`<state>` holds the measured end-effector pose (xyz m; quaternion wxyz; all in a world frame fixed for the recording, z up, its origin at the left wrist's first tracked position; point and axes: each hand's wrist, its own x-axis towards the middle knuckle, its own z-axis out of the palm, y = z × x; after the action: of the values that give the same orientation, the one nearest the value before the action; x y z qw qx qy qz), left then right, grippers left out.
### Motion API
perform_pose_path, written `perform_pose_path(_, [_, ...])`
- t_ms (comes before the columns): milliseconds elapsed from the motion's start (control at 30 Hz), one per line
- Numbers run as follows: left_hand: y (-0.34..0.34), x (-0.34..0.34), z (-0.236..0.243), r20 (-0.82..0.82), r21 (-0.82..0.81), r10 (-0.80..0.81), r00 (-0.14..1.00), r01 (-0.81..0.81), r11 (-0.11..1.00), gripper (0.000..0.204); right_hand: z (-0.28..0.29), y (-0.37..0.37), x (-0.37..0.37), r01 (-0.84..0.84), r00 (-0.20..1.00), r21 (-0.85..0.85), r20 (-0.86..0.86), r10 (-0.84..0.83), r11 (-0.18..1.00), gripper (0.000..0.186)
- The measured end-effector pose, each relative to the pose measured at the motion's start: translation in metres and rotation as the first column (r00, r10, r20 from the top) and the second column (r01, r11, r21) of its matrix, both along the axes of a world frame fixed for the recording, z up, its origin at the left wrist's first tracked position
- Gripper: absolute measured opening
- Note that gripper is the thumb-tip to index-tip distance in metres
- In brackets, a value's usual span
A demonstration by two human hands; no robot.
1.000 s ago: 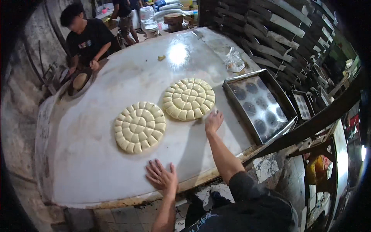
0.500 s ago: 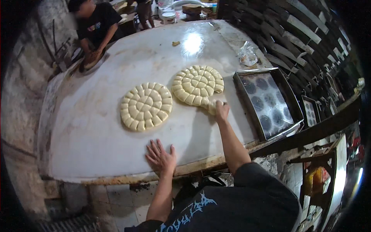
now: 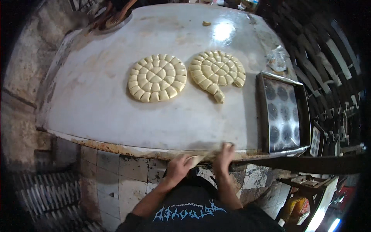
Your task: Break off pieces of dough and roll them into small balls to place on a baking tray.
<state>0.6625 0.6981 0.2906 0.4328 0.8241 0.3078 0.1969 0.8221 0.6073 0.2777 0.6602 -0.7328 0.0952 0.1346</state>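
In front of my body, at the table's near edge, a pale strip of dough (image 3: 200, 157) is stretched between my two hands, blurred by motion. My left hand (image 3: 178, 168) is closed round one end of it. My right hand (image 3: 224, 159) grips the other end, its fingers smeared. Farther off, two flat rounds of dough cut into ringed pieces lie side by side on the table. The left round (image 3: 157, 78) is whole. The right round (image 3: 217, 69) has a gap at its near side, with a short tail of pieces hanging off toward me.
A metal baking tray (image 3: 264, 116) with dark round marks stands at the table's right. Behind it lies a clear plastic bag (image 3: 277, 60). A small dough scrap (image 3: 206, 23) rests at the back of the pale worktop (image 3: 96, 104). Another person's arm (image 3: 125, 8) reaches a bowl (image 3: 116, 24) far left.
My right hand has left the right dough round and drawn back to the table edge with a strip of dough. My left hand has lifted off the table and joined it. My view has shifted.
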Motion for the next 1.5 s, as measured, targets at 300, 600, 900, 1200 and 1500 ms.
perform_pose_path(300, [0.171, 0.058, -0.001, -0.196, 0.467, 0.026, 0.98, 0.07, 0.881, 0.022, -0.013, 0.069, 0.123, -0.281, 0.444, -0.821, 0.348, 0.825, 0.498, 0.022])
perform_pose_path(600, [0.133, -0.008, -0.036, -0.293, 0.49, -0.167, 0.942, 0.297, 0.819, 0.018, -0.02, -0.025, 0.037, -0.252, 0.332, -0.938, 0.146, 0.932, 0.237, 0.009])
perform_pose_path(900, [0.118, 0.087, -0.016, -0.089, 0.269, -0.196, 0.977, 0.213, 0.939, 0.012, -0.005, 0.077, 0.017, -0.412, 0.545, -0.67, 0.362, 0.756, 0.618, 0.01])
perform_pose_path(1200, [0.159, 0.112, -0.016, -0.102, 0.419, -0.237, 0.966, 0.258, 0.871, 0.012, -0.02, 0.089, 0.075, -0.241, 0.6, -0.68, 0.456, 0.657, 0.692, 0.011])
perform_pose_path(1500, [0.132, 0.078, -0.026, -0.134, 0.469, -0.288, 0.948, 0.316, 0.825, 0.012, -0.013, -0.012, 0.112, -0.235, 0.394, -0.837, 0.383, 0.835, 0.495, 0.02])
